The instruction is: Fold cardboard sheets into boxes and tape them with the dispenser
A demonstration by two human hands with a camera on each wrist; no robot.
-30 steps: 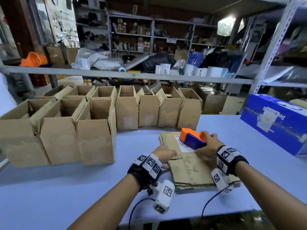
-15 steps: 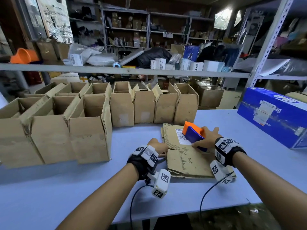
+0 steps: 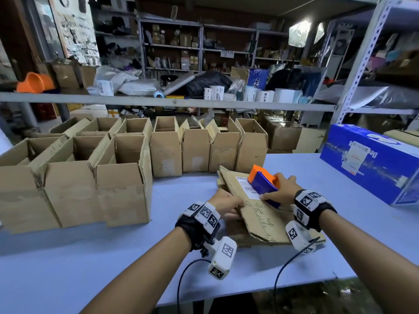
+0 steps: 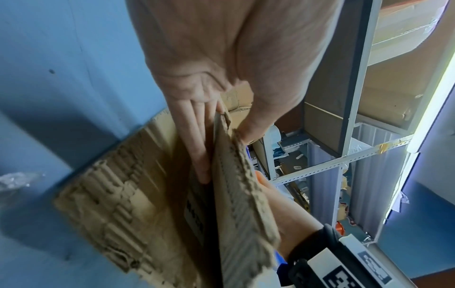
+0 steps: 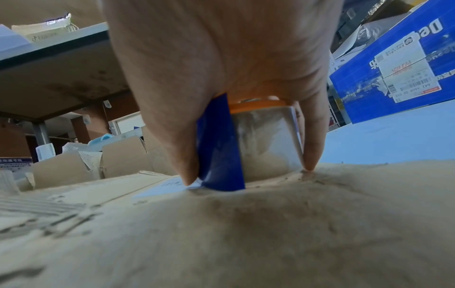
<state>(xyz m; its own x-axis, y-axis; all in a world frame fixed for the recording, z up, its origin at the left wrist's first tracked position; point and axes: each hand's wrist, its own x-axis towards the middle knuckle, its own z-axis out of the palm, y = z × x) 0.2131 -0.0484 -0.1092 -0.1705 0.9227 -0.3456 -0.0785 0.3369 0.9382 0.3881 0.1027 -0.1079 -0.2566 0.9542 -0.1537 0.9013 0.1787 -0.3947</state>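
Cardboard sheets (image 3: 260, 214) lie flattened in a small stack on the blue worktop (image 3: 113, 257), at about 1 o'clock from the person's body in the head view, in front of a row of boxes (image 3: 122, 182) that stand open-topped from 9 to 12 o'clock. The top sheet's long axis runs from its near end at roughly 5 o'clock to its far end at 11 o'clock, with a white shipping label (image 3: 247, 186) facing up near the far end.

The left hand (image 3: 226, 203) grips the top sheet's left edge. The left wrist view shows its fingers (image 4: 197, 148) slipped under that sheet and the thumb on top, so the edge is pinched and lifted off the stack. This likely serves to peel one sheet free for folding.

The right hand (image 3: 281, 193) wraps the blue-and-orange tape dispenser (image 3: 263, 183), which stands on the sheet's far right part. Its thumb (image 5: 177, 152) and a finger clamp the dispenser's two sides, with their tips touching the cardboard. Keeping the dispenser in hand probably saves a reach later, though its weight on the sheet may hinder the lift. A large blue carton (image 3: 374, 164) sits at 2 o'clock.
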